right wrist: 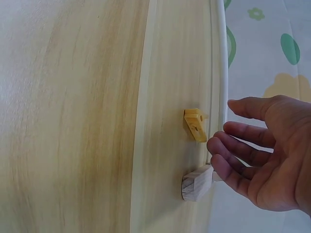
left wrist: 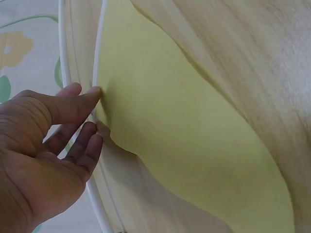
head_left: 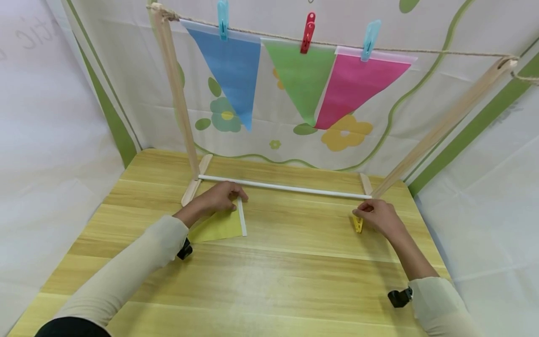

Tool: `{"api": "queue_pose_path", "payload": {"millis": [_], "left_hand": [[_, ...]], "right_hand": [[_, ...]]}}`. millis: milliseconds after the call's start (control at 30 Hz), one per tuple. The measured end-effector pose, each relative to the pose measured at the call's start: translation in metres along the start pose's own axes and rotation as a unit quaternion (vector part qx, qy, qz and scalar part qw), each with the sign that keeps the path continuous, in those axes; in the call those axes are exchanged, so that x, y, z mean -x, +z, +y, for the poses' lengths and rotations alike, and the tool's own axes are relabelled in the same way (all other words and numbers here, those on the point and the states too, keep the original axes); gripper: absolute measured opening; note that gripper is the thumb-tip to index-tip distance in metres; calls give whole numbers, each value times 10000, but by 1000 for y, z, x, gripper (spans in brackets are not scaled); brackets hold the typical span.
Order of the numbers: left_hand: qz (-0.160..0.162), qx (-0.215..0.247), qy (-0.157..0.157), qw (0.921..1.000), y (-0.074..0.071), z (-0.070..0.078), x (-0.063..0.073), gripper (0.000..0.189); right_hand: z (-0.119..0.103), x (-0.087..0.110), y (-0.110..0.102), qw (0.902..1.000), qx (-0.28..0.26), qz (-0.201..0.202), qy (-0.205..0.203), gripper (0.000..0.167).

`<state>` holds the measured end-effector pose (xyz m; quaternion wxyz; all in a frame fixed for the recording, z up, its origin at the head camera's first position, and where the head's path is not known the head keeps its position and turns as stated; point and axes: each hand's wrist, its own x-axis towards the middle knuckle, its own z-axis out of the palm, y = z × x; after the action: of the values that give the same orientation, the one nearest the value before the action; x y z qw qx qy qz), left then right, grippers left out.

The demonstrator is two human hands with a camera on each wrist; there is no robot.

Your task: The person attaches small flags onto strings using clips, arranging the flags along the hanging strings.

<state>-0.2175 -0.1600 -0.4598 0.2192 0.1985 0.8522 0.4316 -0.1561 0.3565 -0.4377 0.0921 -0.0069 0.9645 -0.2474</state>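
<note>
My left hand pinches a yellow paper pennant between thumb and fingers, at one end of its white top strip. In the left wrist view the pennant bows in a curve above the table. On the right, a small yellow clothespin is on the tabletop. My right hand is right by it, and the right wrist view shows a gap between the loosely bent fingers and the clothespin.
Twine runs between two wooden posts. Blue, green and pink pennants hang from it by blue and red clothespins. A white rod spans the posts low down, just beyond both hands. Printed fabric surrounds the wooden table.
</note>
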Motion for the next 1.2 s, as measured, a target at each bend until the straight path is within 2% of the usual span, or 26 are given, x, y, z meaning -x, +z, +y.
{"api": "queue_pose_path", "payload": {"millis": [333, 500, 767, 1067, 1200], "left_hand": [[276, -697, 284, 9968, 1, -1, -5, 28], [288, -934, 363, 9946, 3, 2, -7, 24], [209, -920, 170, 9954, 5, 3, -7, 9], [490, -789, 383, 9949, 6, 7, -7, 9], [558, -694, 383, 9953, 7, 9, -9, 6]], "right_hand": [[-1, -2, 1, 10000, 2, -46, -13, 43], [-1, -3, 2, 10000, 45, -53, 2, 47], [-1, -4, 5, 9998, 93, -125, 89, 54], [-6, -6, 5, 9985, 215, -372, 352, 65], [-5, -8, 6, 9975, 357, -384, 479, 69]]}}
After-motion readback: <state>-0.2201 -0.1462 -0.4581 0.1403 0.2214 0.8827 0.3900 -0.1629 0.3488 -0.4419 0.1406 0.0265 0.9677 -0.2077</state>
